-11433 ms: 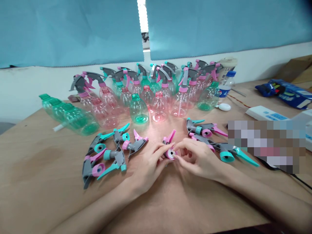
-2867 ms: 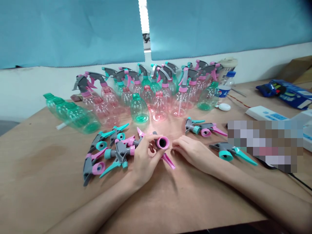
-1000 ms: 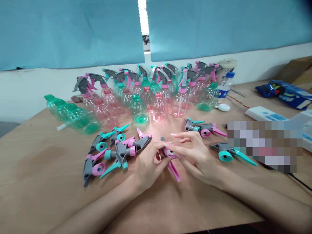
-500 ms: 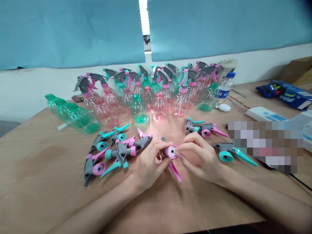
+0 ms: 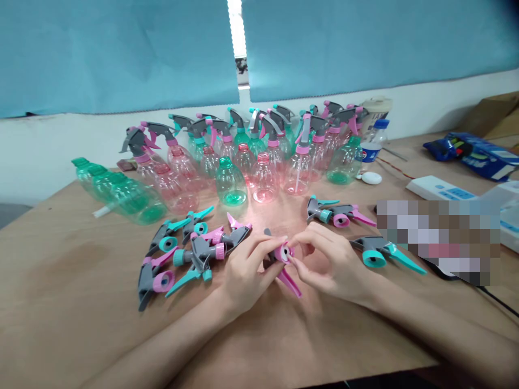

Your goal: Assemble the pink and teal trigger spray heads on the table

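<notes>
Above the front middle of the table, a grey trigger sprayer head (image 5: 289, 283) with a pink lever and pink collar points its collar opening toward me. My left hand (image 5: 249, 270) is closed round it from the left, fingertips on the collar. From the right, my right hand (image 5: 328, 259) is closed with its thumb and fingertips against the collar's rim. A white ring with a dark centre hole (image 5: 285, 253) shows inside the collar. Loose sprayer heads in grey, pink and teal (image 5: 201, 251) lie left of my left hand. A teal-collared sprayer head (image 5: 373, 258) lies beside my right wrist.
Behind my hands stand several green and pink clear bottles (image 5: 231, 186), many with sprayer heads on. Green bottles (image 5: 135, 202) lie at the left. A drink bottle (image 5: 372, 146), a white power strip (image 5: 440, 192) and a blue packet (image 5: 482, 154) are at the right.
My right thumb and fingers have shifted to the collar's lower and right rim. My left hand keeps its hold on the sprayer head. The view has moved slightly.
</notes>
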Demonstrator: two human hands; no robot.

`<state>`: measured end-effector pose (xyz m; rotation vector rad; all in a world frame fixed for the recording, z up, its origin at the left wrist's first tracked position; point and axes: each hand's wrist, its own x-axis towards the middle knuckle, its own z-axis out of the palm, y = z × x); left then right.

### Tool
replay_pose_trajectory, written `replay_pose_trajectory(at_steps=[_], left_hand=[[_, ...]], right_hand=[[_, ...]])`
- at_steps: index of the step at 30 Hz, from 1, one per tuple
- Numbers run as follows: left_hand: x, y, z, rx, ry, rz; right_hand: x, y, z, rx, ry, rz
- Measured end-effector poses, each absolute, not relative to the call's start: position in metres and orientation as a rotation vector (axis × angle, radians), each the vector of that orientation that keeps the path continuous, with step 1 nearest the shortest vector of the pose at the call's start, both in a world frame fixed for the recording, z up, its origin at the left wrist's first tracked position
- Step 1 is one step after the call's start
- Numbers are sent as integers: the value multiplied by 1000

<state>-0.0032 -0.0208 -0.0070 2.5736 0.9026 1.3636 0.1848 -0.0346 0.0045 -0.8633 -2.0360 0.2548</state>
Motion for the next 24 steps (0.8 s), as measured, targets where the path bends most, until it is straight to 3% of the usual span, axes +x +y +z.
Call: replay_pose_trajectory(at_steps=[15,24], left_hand=[[0,-20,-10,2531,854,1352],[-2,-21,-7,2474,905,1343]], right_hand=[[184,-34,-1,-910,-2029,174],[186,-35,-6,-918,-1984,289]])
